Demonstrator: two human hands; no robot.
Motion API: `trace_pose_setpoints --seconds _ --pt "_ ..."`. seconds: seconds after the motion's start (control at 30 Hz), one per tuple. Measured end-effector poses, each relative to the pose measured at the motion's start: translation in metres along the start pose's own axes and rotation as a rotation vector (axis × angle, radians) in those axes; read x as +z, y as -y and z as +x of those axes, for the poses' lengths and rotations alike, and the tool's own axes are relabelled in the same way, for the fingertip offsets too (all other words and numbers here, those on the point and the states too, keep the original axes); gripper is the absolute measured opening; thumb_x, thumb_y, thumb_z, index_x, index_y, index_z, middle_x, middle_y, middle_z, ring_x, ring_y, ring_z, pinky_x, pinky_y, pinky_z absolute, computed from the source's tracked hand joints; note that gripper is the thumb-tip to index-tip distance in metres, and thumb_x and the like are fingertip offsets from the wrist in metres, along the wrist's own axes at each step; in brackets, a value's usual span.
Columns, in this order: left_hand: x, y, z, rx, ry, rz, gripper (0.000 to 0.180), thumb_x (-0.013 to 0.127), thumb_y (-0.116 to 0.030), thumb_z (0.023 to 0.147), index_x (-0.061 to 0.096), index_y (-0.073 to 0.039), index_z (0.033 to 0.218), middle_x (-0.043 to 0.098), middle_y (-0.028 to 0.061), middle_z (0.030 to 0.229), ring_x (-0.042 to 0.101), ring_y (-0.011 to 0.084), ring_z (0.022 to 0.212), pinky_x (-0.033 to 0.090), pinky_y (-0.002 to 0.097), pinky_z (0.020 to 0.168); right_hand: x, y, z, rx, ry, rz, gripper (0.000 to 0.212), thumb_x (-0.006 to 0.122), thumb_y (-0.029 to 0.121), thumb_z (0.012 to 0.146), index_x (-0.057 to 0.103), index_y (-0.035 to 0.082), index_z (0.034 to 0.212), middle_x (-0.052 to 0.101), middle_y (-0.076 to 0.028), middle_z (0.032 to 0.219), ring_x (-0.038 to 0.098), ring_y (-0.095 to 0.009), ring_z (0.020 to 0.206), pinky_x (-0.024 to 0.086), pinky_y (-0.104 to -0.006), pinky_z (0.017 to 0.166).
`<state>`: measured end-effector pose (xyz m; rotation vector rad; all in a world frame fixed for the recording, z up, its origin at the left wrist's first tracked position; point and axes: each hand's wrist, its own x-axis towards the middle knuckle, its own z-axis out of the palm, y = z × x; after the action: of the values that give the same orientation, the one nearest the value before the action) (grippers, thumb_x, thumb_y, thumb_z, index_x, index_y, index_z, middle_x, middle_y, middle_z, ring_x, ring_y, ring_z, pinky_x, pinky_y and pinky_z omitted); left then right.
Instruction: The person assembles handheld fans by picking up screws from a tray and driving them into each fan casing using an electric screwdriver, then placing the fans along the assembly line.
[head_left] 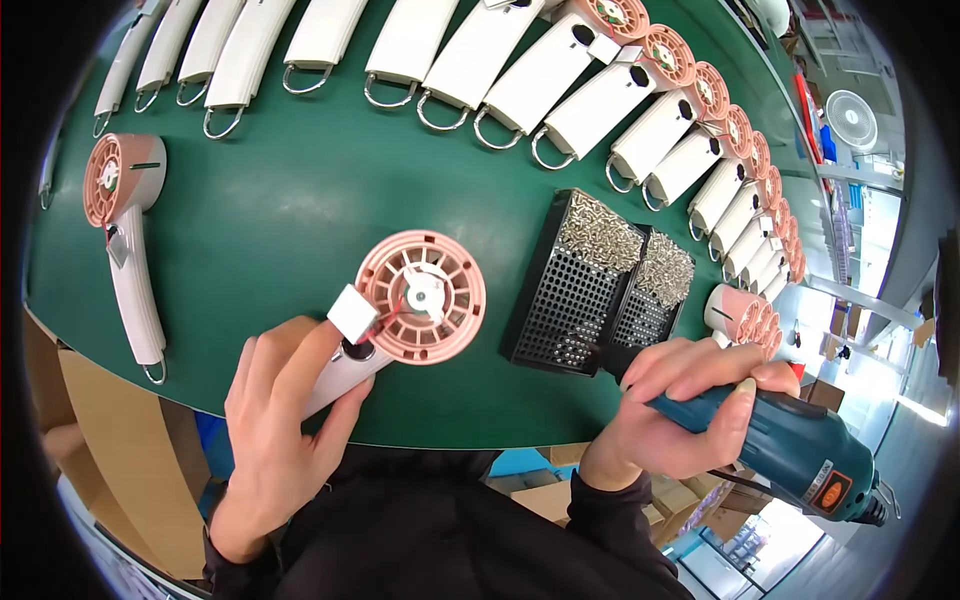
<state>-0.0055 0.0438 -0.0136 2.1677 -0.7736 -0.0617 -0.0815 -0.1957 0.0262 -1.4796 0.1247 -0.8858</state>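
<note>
My left hand (275, 420) grips the white handle of a hand-held fan (420, 297) lying on the green table (280, 220). Its pink round grille faces up, with a small white block and a red wire beside the hub. My right hand (680, 405) holds a teal electric screwdriver (800, 450). The driver's black tip (590, 350) rests on the near edge of a black perforated tray (570, 290) that holds silver screws at its far end.
A second black screw tray (655, 290) sits beside the first. Rows of white fan handles (470, 60) with pink heads line the far and right sides. One more fan (125, 230) lies at the left. Cardboard boxes (130, 450) stand below the table edge.
</note>
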Motion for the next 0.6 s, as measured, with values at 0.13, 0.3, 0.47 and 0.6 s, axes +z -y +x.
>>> trace_pose_setpoints --seconds 0.13,0.3,0.47,0.6 --pt "-0.005 -0.005 0.003 0.009 0.091 0.103 0.053 0.074 -0.002 0.066 0.058 -0.006 0.116 0.056 0.0145 0.1 0.054 0.0283 0.075 0.044 0.0359 0.062 0.002 -0.003 -0.002 -0.011 0.021 -0.001 0.026 0.053 0.02 0.092 0.034 0.01 0.108 0.05 -0.012 0.068 0.05 -0.024 0.044 0.047 -0.0369 0.041" --pt "-0.004 -0.012 0.006 0.096 0.251 0.298 0.06 0.064 -0.004 0.07 0.058 -0.028 0.125 0.048 0.0104 0.095 0.048 0.0221 0.068 0.042 0.0315 0.059 0.01 -0.006 -0.002 -0.154 -0.045 -0.11 0.021 0.037 0.021 0.094 0.041 0.006 0.108 0.043 -0.008 0.063 0.039 -0.016 0.032 0.037 -0.0295 0.03" --pt "0.0 -0.015 0.005 0.21 0.247 0.34 0.067 0.062 -0.003 0.067 0.056 -0.029 0.128 0.048 0.0103 0.093 0.046 0.0188 0.066 0.041 0.0282 0.057 0.008 0.02 0.0 -0.181 -0.053 0.058 0.026 0.041 0.022 0.093 0.038 0.003 0.11 0.047 -0.012 0.067 0.044 -0.022 0.039 0.043 -0.0344 0.034" --pt "0.001 -0.013 0.004 0.231 0.24 0.322 0.068 0.062 -0.004 0.066 0.056 -0.028 0.129 0.049 0.0119 0.093 0.046 0.019 0.065 0.041 0.028 0.057 0.035 0.034 0.004 -0.251 -0.013 0.204 0.027 0.049 0.021 0.09 0.04 0.0 0.104 0.041 -0.008 0.063 0.035 -0.015 0.034 0.035 -0.0277 0.031"
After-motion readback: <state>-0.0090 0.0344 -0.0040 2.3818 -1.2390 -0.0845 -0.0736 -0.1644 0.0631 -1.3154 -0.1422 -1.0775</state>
